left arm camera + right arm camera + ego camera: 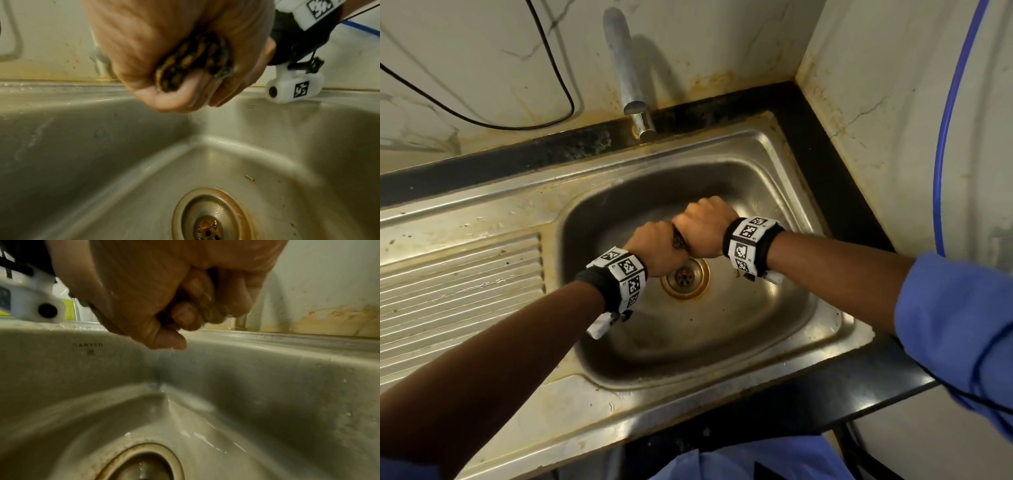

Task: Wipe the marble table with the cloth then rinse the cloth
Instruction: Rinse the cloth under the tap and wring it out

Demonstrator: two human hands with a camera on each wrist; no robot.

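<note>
Both fists meet over the steel sink basin [774, 192], just above the drain [685, 275]. My left hand [657, 246] and my right hand [703, 228] each grip one end of a dark, yellow-patterned cloth [678, 241], of which only a sliver shows between them. In the left wrist view the twisted cloth [193, 63] bulges out of the curled fingers of my left hand [164, 68]. The right wrist view shows my right hand [174, 296] clenched, with drops falling from it into the basin [267, 378].
A metal tap [628, 75] stands behind the basin against the stained wall, with no water running from it. The ribbed drainboard [458, 284] lies to the left. A black cable [482, 120] and a blue hose [945, 137] hang along the walls.
</note>
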